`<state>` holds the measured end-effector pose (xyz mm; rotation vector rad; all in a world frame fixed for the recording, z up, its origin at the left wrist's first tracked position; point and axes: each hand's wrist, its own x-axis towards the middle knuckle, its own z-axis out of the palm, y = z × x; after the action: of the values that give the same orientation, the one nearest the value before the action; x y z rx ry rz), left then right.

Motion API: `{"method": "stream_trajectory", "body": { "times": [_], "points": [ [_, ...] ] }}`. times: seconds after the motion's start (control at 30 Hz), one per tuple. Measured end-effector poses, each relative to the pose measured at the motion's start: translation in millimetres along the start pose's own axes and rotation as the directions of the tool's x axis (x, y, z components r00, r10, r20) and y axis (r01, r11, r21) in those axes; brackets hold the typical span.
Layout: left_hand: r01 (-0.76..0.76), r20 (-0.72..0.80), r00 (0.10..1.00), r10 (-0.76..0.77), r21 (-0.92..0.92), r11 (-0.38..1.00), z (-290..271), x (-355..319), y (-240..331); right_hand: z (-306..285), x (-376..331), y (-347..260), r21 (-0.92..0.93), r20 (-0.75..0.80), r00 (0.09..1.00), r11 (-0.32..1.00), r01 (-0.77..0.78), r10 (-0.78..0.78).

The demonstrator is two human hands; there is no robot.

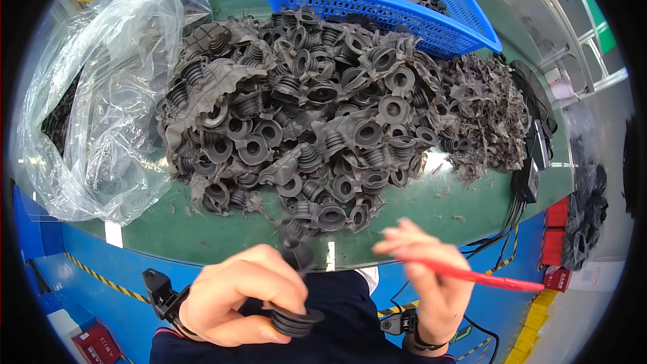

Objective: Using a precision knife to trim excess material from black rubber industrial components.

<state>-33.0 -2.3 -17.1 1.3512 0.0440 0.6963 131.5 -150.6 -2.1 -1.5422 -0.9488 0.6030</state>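
Rubber parts (367, 133) heap across the green table (168, 232), hemmed in by a clear bag (121, 128), blue basket (461, 36) and scraps (488, 114). Left hand (246, 293) pinches one ribbed part (294, 325) near the table's edge; right hand (431, 273), fingers bent, holds a red stick (475, 274).

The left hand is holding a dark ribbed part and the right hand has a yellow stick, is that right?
Not quite: the head view shows the stick in the right hand is red, not yellow. The left hand does hold a dark ribbed part.
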Motion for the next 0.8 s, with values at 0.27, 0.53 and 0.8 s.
{"method": "stream_trajectory", "body": {
  "times": [0.27, 0.53, 0.8],
  "points": [
    [0.083, 0.195, 0.978, -0.076, -0.028, 0.996, 1.1, 2.9, 4.5, 13.7, 8.5, -20.3, 0.299, 0.175, 0.966, 0.945, 0.130, -0.188],
    [0.094, 0.130, 0.986, -0.104, 0.079, 0.992, 10.1, 6.4, 10.3, 14.4, 19.9, -25.0, 0.165, 0.347, 0.878, 0.943, 0.288, -0.329],
    [0.067, 0.186, 0.979, -0.078, 0.064, 0.996, 6.2, 5.8, 6.4, 9.4, 19.0, -26.0, 0.157, 0.423, 0.858, 0.956, 0.248, -0.292]
  ]
}}
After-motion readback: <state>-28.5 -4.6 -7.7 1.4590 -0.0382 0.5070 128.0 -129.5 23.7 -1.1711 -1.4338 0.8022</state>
